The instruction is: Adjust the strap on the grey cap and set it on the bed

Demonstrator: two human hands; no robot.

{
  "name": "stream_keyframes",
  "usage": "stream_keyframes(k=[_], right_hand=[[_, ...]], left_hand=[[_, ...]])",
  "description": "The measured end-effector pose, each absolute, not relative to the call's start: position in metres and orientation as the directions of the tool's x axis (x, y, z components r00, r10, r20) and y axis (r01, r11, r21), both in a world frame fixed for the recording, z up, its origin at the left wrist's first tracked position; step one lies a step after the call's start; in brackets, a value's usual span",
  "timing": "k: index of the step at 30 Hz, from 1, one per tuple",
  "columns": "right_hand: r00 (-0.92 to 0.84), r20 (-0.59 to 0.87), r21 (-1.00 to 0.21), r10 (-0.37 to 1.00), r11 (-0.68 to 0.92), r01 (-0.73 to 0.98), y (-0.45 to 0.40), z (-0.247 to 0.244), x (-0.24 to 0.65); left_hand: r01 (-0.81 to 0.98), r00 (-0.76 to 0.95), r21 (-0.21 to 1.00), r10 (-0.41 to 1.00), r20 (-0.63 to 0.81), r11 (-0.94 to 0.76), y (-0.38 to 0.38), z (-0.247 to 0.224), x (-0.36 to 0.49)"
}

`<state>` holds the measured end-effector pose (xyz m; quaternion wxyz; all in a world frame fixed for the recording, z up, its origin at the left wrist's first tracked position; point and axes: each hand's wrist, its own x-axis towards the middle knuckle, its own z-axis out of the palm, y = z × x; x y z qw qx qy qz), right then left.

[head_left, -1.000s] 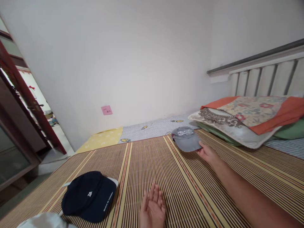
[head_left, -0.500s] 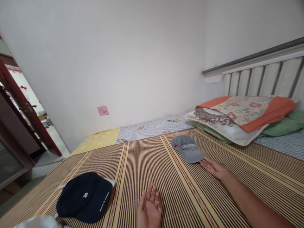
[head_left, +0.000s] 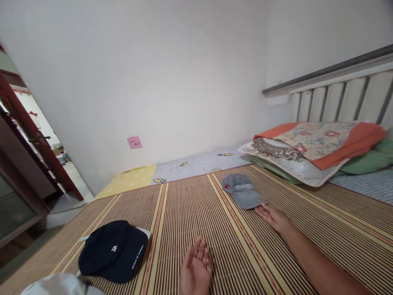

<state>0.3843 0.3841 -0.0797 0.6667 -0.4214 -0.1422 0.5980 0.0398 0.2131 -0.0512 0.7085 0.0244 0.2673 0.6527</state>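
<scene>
A grey baseball cap (head_left: 241,189) with lettering on its front lies on the striped mat. At the corner of its brim, my right hand (head_left: 272,216) pinches the edge, thumb on top and fingers beneath. My left hand (head_left: 197,268) rests palm up near the bottom middle, fingers stretched and holding nothing. To its left is a dark navy cap (head_left: 112,250) with a small white emblem and white lettering on the brim. Part of a white, fabric-like item (head_left: 58,284) shows at the lower left corner, cut off by the frame.
The striped mat (head_left: 181,213) covers the bed, with checked bedding (head_left: 196,164) and a yellow cloth (head_left: 132,178) along the wall. Stacked pillows (head_left: 319,143) lie at the right by a white slatted headboard (head_left: 334,98). A pink note (head_left: 134,142) is on the wall; an open door (head_left: 39,139) stands left.
My right hand has shifted slightly left along the grey cap's brim, still at its corner. The view has moved a little. My left hand stays open, and the caps lie much as before.
</scene>
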Motion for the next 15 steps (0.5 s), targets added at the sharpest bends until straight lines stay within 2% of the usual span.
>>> stream_keyframes(k=[7, 12, 15], right_hand=[[0.227, -0.271, -0.818, 0.935, -0.1, -0.566, 0.287, -0.076, 0.368], [0.111, -0.294, -0.841, 0.949, -0.202, -0.502, 0.195, -0.077, 0.371], [0.074, -0.318, -0.845, 0.945, -0.248, -0.474, 0.143, -0.079, 0.369]], left_hand=[[-0.869, -0.065, 0.464, 0.891, -0.449, 0.171, 0.205, -0.042, 0.046], [-0.823, -0.058, 0.534, 0.906, -0.42, 0.195, 0.167, -0.039, 0.037], [-0.758, -0.027, 0.619, 0.937, -0.348, 0.207, 0.123, -0.052, 0.016]])
